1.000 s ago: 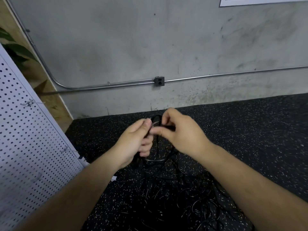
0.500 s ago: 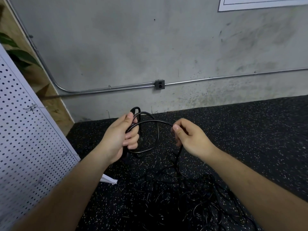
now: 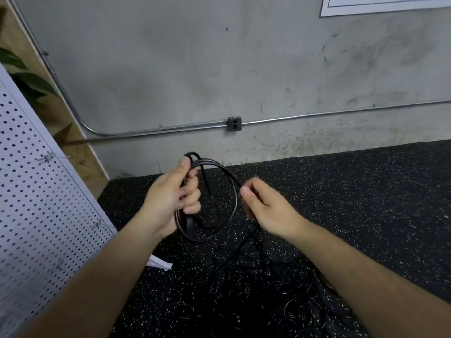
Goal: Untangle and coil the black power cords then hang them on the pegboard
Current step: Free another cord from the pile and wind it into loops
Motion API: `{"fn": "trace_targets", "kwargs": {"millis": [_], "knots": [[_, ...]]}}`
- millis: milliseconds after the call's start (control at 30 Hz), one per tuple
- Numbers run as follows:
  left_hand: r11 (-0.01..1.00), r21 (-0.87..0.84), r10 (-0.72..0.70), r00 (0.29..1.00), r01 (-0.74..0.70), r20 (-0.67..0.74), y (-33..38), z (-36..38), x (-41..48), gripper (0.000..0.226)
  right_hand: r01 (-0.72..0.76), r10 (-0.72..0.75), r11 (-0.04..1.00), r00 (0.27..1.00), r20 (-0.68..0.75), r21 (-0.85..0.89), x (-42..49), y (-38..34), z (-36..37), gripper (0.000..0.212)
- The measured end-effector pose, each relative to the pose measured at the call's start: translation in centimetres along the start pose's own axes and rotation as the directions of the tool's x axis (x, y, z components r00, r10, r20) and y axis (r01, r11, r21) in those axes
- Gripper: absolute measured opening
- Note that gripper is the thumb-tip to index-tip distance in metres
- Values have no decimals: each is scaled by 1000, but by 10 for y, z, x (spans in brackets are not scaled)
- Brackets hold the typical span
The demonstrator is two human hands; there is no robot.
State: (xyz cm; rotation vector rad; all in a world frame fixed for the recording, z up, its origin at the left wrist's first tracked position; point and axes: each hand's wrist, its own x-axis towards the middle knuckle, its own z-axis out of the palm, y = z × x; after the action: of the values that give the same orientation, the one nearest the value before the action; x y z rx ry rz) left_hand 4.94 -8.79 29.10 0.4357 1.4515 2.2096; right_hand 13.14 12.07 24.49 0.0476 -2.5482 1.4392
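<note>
While the left hand (image 3: 170, 203) grips the gathered loops of the limp, light black cord (image 3: 210, 162) above the floor, the right hand (image 3: 271, 211) pinches its trailing run, probably best fed close to the coil.

Only 1 view is given. It is taken from a camera worn on the head and is pointed forward and down. The floor (image 3: 366, 203) is seen in the lower half and the wall (image 3: 170, 69) in the upper half. The pegboard (image 3: 36, 203) is cut off at the left edge. The left grip (image 3: 170, 201), right grip (image 3: 266, 208) and black power cord (image 3: 207, 162) are seen close up, near the middle.
</note>
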Motion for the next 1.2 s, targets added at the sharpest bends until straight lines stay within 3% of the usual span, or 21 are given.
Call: {"fn": "trace_targets", "kwargs": {"millis": [100, 233, 367, 467, 567, 667, 800, 933, 1033, 1200], "knots": [[996, -73, 50, 996, -55, -72, 10, -11, 2, 35, -77, 74, 997, 990, 119, 18, -6, 10, 6, 24], [998, -4, 57, 995, -58, -85, 6, -8, 1, 38, -82, 87, 990, 996, -32, 112, -5, -4, 21, 20], [989, -136, -46, 998, 52, 42, 0, 5, -2, 38, -194, 196, 946, 980, 18, 258, -5, -33, 29, 79], [970, -182, -128, 977, 159, 169, 0, 12, -7, 39, -235, 227, 923, 972, 61, 306, -3, -43, 26, 66], [961, -197, -145, 958, 196, 246, 2, 12, -9, 42, -334, 313, 884, 943, 115, 328, 4, -38, 30, 97], [956, -205, -161, 961, 208, 222, 4, 10, -8, 43, -335, 322, 862, 941, 99, 380, 6, -40, 32, 91], [994, -22, -107, 994, 107, 0, -4, 11, -7, 44, -187, 218, 932, 974, -68, 311, 5, -39, 30, 67], [954, 298, 85, 979, -26, -186, -14, 17, -5, 48, -129, 162, 963, 979, -122, 238, 5, -42, 38, 55], [891, 441, 214, 956, -108, -200, -20, 22, -5, 53, -114, 138, 982, 977, -165, 148, 6, -44, 44, 52], [735, 633, 381, 920, -242, -91, -30, 25, -6, 52, -141, 139, 990, 967, -215, 5, 4, -46, 52, 53]]}}
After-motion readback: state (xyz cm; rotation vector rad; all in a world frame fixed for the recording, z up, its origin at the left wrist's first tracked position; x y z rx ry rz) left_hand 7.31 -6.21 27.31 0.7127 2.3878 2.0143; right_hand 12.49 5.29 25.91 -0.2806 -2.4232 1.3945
